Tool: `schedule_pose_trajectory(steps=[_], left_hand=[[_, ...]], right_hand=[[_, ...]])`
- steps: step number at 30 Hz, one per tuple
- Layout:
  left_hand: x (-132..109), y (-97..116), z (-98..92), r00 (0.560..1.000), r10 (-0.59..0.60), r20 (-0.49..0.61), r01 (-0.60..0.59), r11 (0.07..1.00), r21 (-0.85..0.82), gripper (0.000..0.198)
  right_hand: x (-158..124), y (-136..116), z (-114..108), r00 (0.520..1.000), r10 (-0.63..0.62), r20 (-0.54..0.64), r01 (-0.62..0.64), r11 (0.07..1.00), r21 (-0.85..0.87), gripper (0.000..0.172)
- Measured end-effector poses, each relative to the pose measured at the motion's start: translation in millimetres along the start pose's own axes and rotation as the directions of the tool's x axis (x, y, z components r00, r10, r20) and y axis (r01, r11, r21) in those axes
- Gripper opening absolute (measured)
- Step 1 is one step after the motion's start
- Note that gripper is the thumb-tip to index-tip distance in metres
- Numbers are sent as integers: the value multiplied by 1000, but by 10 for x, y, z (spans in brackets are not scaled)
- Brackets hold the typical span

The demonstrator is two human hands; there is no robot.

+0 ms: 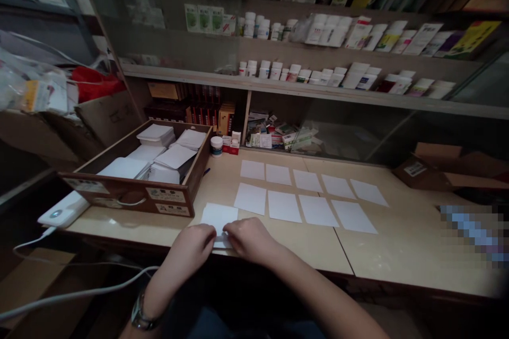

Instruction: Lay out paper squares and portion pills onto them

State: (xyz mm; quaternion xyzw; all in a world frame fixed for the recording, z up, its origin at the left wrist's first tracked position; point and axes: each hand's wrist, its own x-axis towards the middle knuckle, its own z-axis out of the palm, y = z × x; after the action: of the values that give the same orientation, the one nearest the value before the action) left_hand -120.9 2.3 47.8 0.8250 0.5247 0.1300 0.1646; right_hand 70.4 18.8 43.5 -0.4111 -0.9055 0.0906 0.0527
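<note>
White paper in a person's two bare hands. The left hand (194, 242) is curled, its thumb and fingers drawn together at the left side of the white paper (217, 216); the right hand (250, 238) is bent over the opposite side, its fingertips likewise gathered. Whether either hand pinches a sheet or merely presses on it cannot be told. The paper lies beneath and between the fingertips, close to the near edge of the pale tabletop (397, 243). It is plain white, matt and four-sided, with slightly offset edges at its far left corner suggesting more than one layer; a greyish shaded band crosses it between the hands.

Beyond the right hand and to its right, nine similar sheets lie flat and apart from one another: a front row (283, 206) of four and a back row (306, 180) of five. Each is smooth and roughly rectangular.

Beyond the left hand and to its left stands a brown drawer (127, 189), in which white stacks (123, 168) of like sheets overlap at differing angles. A white bottle (217, 146) stands straight beyond the hands, just beside the drawer's far right corner.
</note>
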Motion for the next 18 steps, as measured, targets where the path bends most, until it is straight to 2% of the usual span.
schedule_pose_trajectory(steps=[3,5,6,8,10,12,15,16,18], left_hand=[[-10,3,64,997,40,-61,-38,999,30,21],[-7,26,100,981,112,-157,-107,994,38,22],[5,49,114,960,166,-226,-159,986,48,22],[57,124,140,879,280,-385,-264,960,93,20],[145,243,165,782,344,-520,-316,938,144,19],[252,394,196,726,356,-588,-330,931,157,24],[405,620,270,709,382,-593,-385,914,128,27],[452,684,305,710,402,-578,-412,903,123,25],[548,792,395,715,441,-543,-451,884,123,24]], right_hand=[[-5,-71,48,999,-40,-34,38,998,-58,12],[-7,-100,86,996,-44,-76,37,996,-82,8],[-14,-99,98,993,-43,-113,33,995,-92,7],[-60,-45,90,974,-40,-223,14,993,-117,7],[-180,103,34,923,-39,-382,-18,989,-145,13],[-407,369,-58,837,-42,-545,-57,985,-163,19],[-987,975,-205,701,-45,-712,-121,976,-181,27],[-1238,1211,-242,674,-33,-738,-162,968,-191,28],[-1782,1680,-285,663,24,-749,-269,941,-208,27]])
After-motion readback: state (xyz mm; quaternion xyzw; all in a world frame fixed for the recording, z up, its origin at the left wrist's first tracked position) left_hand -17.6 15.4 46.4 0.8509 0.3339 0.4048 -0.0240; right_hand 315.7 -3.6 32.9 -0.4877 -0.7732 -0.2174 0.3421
